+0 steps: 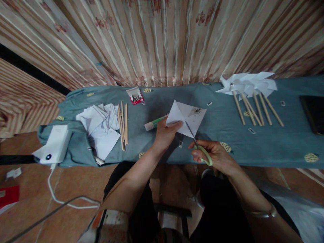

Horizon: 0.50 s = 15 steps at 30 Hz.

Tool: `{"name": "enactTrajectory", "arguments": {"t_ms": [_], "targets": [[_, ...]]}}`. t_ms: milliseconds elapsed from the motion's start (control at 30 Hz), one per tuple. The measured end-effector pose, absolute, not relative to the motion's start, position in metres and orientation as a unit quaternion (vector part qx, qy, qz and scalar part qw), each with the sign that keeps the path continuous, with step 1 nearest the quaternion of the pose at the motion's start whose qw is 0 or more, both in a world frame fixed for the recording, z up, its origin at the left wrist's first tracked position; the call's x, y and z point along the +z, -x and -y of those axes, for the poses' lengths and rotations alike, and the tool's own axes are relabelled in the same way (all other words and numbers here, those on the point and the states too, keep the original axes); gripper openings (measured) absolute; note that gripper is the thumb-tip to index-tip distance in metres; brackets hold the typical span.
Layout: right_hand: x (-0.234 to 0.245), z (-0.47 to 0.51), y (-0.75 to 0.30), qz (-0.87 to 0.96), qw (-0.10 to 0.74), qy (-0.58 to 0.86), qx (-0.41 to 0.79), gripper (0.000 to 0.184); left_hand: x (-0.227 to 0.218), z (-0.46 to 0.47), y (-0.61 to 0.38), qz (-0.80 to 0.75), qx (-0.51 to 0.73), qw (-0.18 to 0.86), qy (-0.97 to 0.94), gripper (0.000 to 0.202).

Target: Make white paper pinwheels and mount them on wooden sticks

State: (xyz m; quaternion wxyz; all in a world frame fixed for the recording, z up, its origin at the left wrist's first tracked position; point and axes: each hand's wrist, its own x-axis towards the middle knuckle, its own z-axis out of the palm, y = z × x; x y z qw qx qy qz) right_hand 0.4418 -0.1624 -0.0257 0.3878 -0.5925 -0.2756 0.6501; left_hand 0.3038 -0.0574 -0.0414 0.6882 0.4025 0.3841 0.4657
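Observation:
My left hand [165, 133] pinches a white square of paper [186, 117] by its lower left corner and holds it above the blue-covered table [265, 141]. My right hand [215, 155] grips green-handled scissors [199, 146]. Their blades reach into the paper from its lower edge. A green and white glue stick [154, 123] lies just behind my left hand.
Cut white paper squares [100, 126] and wooden sticks [123, 125] lie at the left. A small box of pins [135, 95] sits near the back edge. Finished paper pinwheels on sticks [249, 91] lie at the right. A white device [54, 143] with a cable hangs at the left end.

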Motion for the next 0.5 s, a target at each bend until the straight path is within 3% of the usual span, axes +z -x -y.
{"name": "enactTrajectory", "arguments": {"t_ms": [500], "targets": [[-0.0231, 0.1616, -0.4397, 0.277, 0.403, 0.589, 0.643, 0.045, -0.0419, 0.057, -0.3031, -0.385, 0.461, 0.686, -0.411, 0.02]]}}
